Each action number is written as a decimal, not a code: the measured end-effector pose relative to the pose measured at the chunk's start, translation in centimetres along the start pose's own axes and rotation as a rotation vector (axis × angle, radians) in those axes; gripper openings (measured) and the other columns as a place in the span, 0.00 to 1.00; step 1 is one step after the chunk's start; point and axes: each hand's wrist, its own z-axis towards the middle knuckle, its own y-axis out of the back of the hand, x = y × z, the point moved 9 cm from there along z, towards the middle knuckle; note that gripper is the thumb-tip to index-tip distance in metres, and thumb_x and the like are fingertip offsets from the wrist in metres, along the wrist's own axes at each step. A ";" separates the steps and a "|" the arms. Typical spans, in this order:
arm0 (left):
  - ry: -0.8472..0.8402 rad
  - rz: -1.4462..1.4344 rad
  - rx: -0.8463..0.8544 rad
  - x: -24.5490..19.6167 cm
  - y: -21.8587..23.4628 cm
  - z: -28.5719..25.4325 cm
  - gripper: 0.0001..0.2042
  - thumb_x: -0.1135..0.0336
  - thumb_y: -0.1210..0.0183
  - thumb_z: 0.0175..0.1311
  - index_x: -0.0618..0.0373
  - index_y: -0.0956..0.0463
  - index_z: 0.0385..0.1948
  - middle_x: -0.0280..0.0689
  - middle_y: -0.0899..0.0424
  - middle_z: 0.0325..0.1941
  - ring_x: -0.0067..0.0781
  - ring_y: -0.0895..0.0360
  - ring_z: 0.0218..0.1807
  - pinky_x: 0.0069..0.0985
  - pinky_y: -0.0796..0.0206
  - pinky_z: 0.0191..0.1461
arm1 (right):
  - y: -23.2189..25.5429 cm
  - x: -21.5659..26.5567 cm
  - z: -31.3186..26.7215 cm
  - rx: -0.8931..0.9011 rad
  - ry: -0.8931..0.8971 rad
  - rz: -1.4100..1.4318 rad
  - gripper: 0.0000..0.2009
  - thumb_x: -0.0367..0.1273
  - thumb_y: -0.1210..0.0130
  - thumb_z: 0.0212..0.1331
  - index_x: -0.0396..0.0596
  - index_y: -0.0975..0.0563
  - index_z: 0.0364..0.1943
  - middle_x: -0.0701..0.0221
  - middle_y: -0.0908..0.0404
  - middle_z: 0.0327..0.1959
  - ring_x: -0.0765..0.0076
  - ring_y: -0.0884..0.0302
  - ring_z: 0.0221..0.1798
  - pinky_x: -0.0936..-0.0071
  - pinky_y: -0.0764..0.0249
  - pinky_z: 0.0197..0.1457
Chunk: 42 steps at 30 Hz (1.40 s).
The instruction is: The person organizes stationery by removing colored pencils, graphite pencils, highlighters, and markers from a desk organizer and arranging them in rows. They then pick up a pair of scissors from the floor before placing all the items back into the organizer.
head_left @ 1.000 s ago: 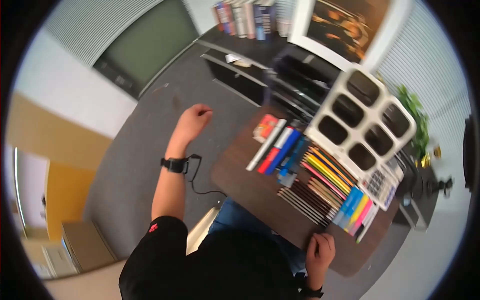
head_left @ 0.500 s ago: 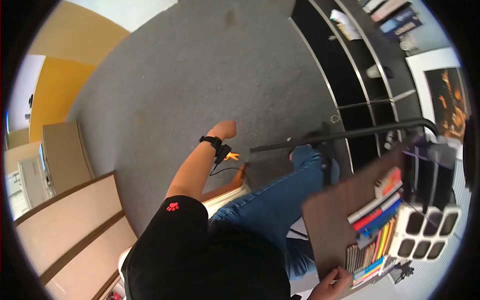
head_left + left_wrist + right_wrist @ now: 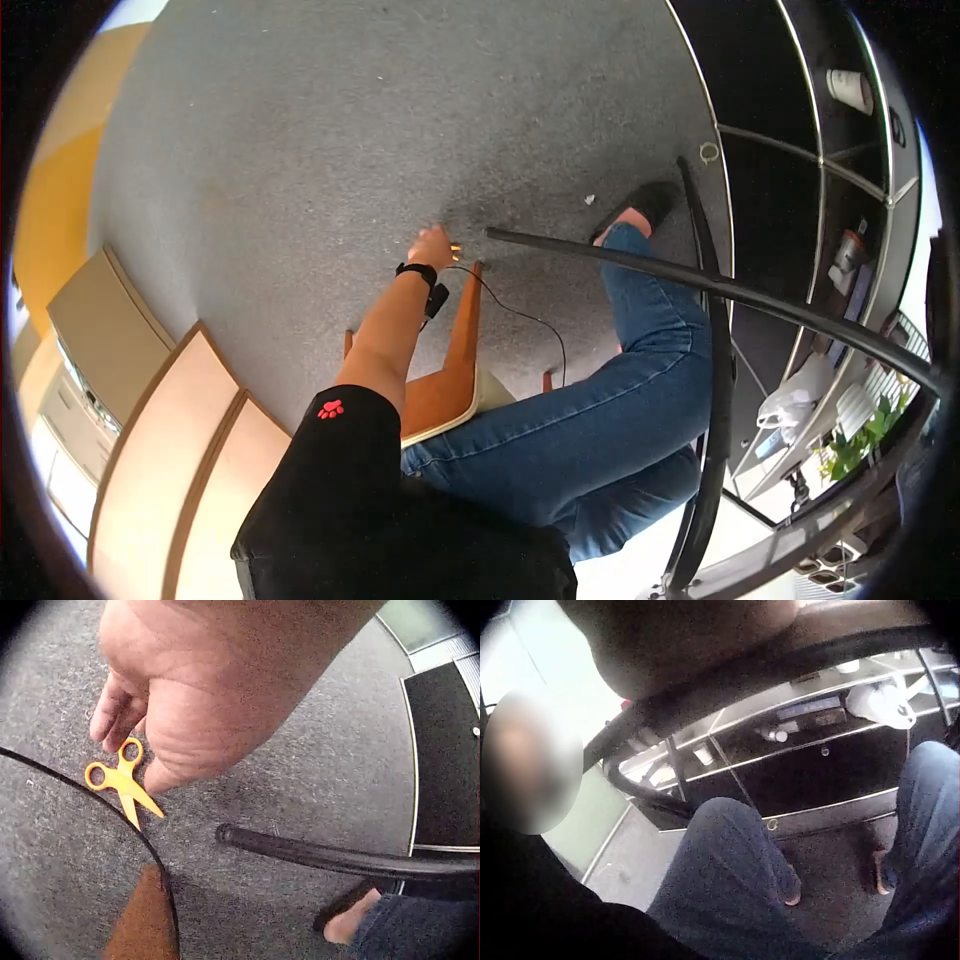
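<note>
Orange-handled scissors (image 3: pixel 124 780) lie on the grey floor, blades spread, beside a thin black cable. My left hand (image 3: pixel 195 690) reaches down over them, with relaxed fingers on one side of the handles and the thumb on the other; whether it touches them is unclear. In the head view the left hand (image 3: pixel 430 247) is low by the chair leg, with a bit of the scissors (image 3: pixel 456 252) showing at its right. At the top of the right wrist view, a dim skin-toned shape (image 3: pixel 690 645) looks like part of my right hand; its fingers are hidden.
An orange-brown chair leg (image 3: pixel 462 325) stands near the left hand. Black metal bars (image 3: pixel 640 262) cross over the person's legs in jeans (image 3: pixel 560 430). Dark cabinets (image 3: pixel 755 80) line the right, with a paper cup (image 3: pixel 850 90) on a shelf. A cardboard-coloured box (image 3: pixel 110 310) is at left.
The head view has swung down and left toward the floor; the tabletop with its pens has nearly left it. My left hand has lowered to the scissors, and the right hand has left the head view.
</note>
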 end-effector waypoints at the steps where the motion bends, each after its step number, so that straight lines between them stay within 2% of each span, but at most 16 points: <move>1: -0.006 0.013 0.017 0.5 -1.4 1.9 0.26 0.64 0.39 0.66 0.62 0.36 0.63 0.59 0.30 0.65 0.60 0.22 0.61 0.46 0.25 0.62 | -0.2 -0.2 0.1 0.007 -0.016 -0.008 0.16 0.42 0.44 0.72 0.41 0.25 0.38 0.65 0.22 0.36 0.66 0.29 0.31 0.66 0.28 0.40; 3: 0.052 -0.168 -0.069 3.0 -3.9 6.2 0.28 0.62 0.37 0.65 0.64 0.37 0.63 0.61 0.30 0.64 0.63 0.24 0.62 0.44 0.25 0.62 | -0.6 0.0 0.2 0.015 -0.039 -0.012 0.16 0.42 0.44 0.72 0.41 0.25 0.39 0.65 0.22 0.36 0.66 0.29 0.31 0.66 0.28 0.39; 4: 0.129 -0.242 -0.102 2.0 -0.7 2.6 0.27 0.62 0.36 0.63 0.65 0.34 0.60 0.60 0.25 0.60 0.59 0.23 0.63 0.41 0.26 0.63 | -0.7 0.1 0.3 0.017 -0.045 -0.027 0.16 0.42 0.44 0.72 0.41 0.25 0.39 0.65 0.22 0.36 0.66 0.29 0.31 0.66 0.28 0.39; 5: 0.125 -0.232 -0.091 3.4 -1.8 4.6 0.27 0.62 0.36 0.63 0.65 0.34 0.60 0.60 0.25 0.60 0.59 0.23 0.63 0.41 0.26 0.63 | -0.9 0.2 0.3 0.024 -0.052 -0.028 0.16 0.42 0.44 0.72 0.41 0.25 0.39 0.65 0.22 0.36 0.66 0.29 0.31 0.66 0.28 0.39; 6: -0.324 0.193 -0.110 1.3 -1.7 5.6 0.24 0.63 0.35 0.62 0.67 0.31 0.55 0.58 0.21 0.54 0.53 0.20 0.57 0.37 0.23 0.56 | -1.0 0.4 0.4 0.030 -0.059 -0.028 0.16 0.42 0.44 0.72 0.41 0.26 0.39 0.65 0.22 0.36 0.66 0.29 0.31 0.66 0.28 0.39; 8: 0.123 -0.957 0.010 4.4 -3.9 7.0 0.13 0.66 0.36 0.60 0.66 0.24 0.40 0.46 0.17 0.32 0.36 0.18 0.31 0.28 0.28 0.28 | -1.2 0.6 0.4 0.036 -0.067 -0.028 0.16 0.42 0.44 0.72 0.41 0.26 0.39 0.65 0.22 0.36 0.66 0.28 0.31 0.66 0.28 0.39; 12: 0.100 -1.136 0.015 4.1 -2.3 5.8 0.10 0.64 0.38 0.62 0.63 0.24 0.32 0.35 0.27 0.16 0.29 0.30 0.17 0.30 0.44 0.20 | -1.3 1.1 0.8 0.052 -0.076 -0.045 0.16 0.42 0.44 0.71 0.40 0.26 0.40 0.64 0.22 0.36 0.65 0.28 0.31 0.66 0.28 0.39; 15: 0.109 -0.967 0.068 7.1 -5.8 9.5 0.10 0.63 0.37 0.62 0.61 0.22 0.30 0.38 0.22 0.20 0.34 0.23 0.22 0.33 0.34 0.26 | -1.3 1.1 0.9 0.065 -0.079 -0.045 0.16 0.42 0.44 0.71 0.40 0.26 0.41 0.64 0.22 0.36 0.65 0.28 0.31 0.66 0.28 0.38; 17: -0.373 -0.394 -0.122 8.7 -9.2 15.2 0.08 0.63 0.36 0.60 0.58 0.18 0.29 0.41 0.15 0.30 0.41 0.16 0.34 0.35 0.25 0.37 | -1.4 1.2 0.9 0.070 -0.083 -0.043 0.16 0.42 0.44 0.71 0.40 0.26 0.41 0.64 0.22 0.36 0.65 0.28 0.31 0.67 0.28 0.38; 19: -0.584 0.502 -0.283 3.3 -5.2 8.2 0.08 0.63 0.37 0.59 0.53 0.15 0.36 0.40 0.13 0.42 0.47 0.16 0.45 0.37 0.22 0.46 | -1.3 1.2 1.0 0.074 -0.087 -0.040 0.16 0.42 0.44 0.71 0.40 0.26 0.41 0.64 0.22 0.36 0.65 0.28 0.31 0.67 0.27 0.38; 23: -0.338 0.276 -0.163 2.4 -3.9 6.9 0.15 0.64 0.35 0.59 0.59 0.18 0.46 0.46 0.14 0.47 0.50 0.16 0.48 0.39 0.22 0.50 | -0.7 1.4 1.4 0.101 -0.090 -0.050 0.17 0.43 0.44 0.71 0.40 0.26 0.42 0.63 0.22 0.36 0.65 0.28 0.31 0.67 0.27 0.37; 25: 0.037 -0.315 -0.149 4.9 -3.3 6.9 0.27 0.63 0.31 0.57 0.69 0.28 0.55 0.56 0.16 0.51 0.54 0.18 0.54 0.41 0.23 0.56 | -0.7 1.5 1.4 0.104 -0.091 -0.046 0.17 0.43 0.44 0.71 0.40 0.26 0.42 0.63 0.22 0.36 0.65 0.27 0.31 0.67 0.27 0.37; 26: 0.050 -0.436 -0.138 4.7 -3.2 6.7 0.36 0.62 0.26 0.52 0.77 0.35 0.57 0.63 0.18 0.50 0.56 0.19 0.58 0.41 0.25 0.59 | -0.7 1.6 1.4 0.104 -0.087 -0.048 0.17 0.43 0.44 0.71 0.40 0.26 0.42 0.63 0.22 0.36 0.65 0.27 0.31 0.67 0.27 0.37; 35: -0.143 -0.625 -0.140 4.6 -4.4 6.4 0.34 0.70 0.25 0.48 0.73 0.35 0.55 0.62 0.20 0.55 0.57 0.20 0.57 0.41 0.24 0.57 | -0.5 1.6 1.8 0.117 -0.105 -0.052 0.17 0.43 0.44 0.71 0.40 0.27 0.44 0.63 0.22 0.37 0.65 0.27 0.31 0.67 0.27 0.36; 39: -0.084 -0.403 -0.291 4.7 -4.2 3.7 0.34 0.66 0.25 0.48 0.70 0.32 0.56 0.59 0.19 0.54 0.55 0.20 0.59 0.43 0.25 0.60 | -0.9 1.1 1.8 0.132 -0.122 -0.038 0.18 0.43 0.45 0.71 0.40 0.27 0.44 0.62 0.21 0.37 0.65 0.27 0.31 0.68 0.27 0.36; 42: 0.068 -0.294 -0.155 5.4 -8.7 5.7 0.35 0.64 0.25 0.49 0.67 0.33 0.58 0.59 0.23 0.59 0.57 0.21 0.59 0.43 0.26 0.61 | -1.0 1.0 1.9 0.133 -0.131 -0.030 0.18 0.43 0.45 0.71 0.40 0.27 0.45 0.62 0.21 0.37 0.65 0.27 0.32 0.68 0.27 0.36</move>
